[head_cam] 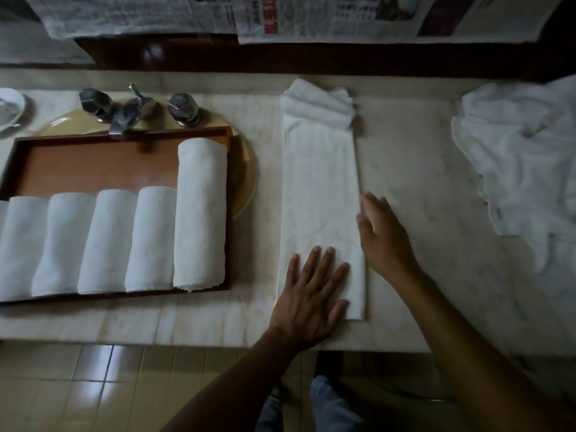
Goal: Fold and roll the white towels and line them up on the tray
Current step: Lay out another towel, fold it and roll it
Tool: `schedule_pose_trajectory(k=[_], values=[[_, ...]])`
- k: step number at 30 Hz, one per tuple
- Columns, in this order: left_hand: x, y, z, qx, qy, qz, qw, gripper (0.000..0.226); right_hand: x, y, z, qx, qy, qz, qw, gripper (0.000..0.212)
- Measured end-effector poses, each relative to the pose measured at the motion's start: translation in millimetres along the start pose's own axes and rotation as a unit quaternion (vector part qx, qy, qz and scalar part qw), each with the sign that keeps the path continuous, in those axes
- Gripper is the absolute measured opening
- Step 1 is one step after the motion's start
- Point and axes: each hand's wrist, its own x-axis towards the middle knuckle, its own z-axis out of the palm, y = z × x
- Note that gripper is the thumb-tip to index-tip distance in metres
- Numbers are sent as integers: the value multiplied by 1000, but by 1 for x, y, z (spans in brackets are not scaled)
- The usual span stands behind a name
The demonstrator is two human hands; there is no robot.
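Observation:
A white towel (pixel 321 188) lies folded into a long narrow strip on the marble counter, its far end bunched. My left hand (pixel 308 294) presses flat on the strip's near end, fingers spread. My right hand (pixel 383 238) lies with straight fingers along the strip's right edge. To the left, a brown wooden tray (pixel 93 163) holds several rolled white towels (pixel 201 213) side by side, the rightmost roll being the longest.
A heap of loose white towels (pixel 523 169) lies at the right of the counter (pixel 420 182). A metal tap with two handles (pixel 137 107) stands behind the tray over a basin. Newspapers (pixel 280 17) hang at the back. The counter's front edge is near my body.

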Motion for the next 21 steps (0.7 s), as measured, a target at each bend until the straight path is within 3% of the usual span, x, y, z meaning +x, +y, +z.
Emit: schedule_pose_trajectory(k=[4,7,12,15,21], values=[[0,0,2,11,1,0,1000,63,-107,36,15,-85,-12,4,996,67],[1,-1,3,10,-1,0,1000,61,-139,48,28,-123,-7,-10,992,76],[-9,-24,-6,-63,20,18,998,60,-140,55,31,-77,3,3,997,73],[-32,-64,-10,-105,62,-39,992,58,-141,53,32,-61,7,3,998,68],[-75,-55,-22,-64,99,-39,992,58,-145,43,33,-29,11,-17,999,60]])
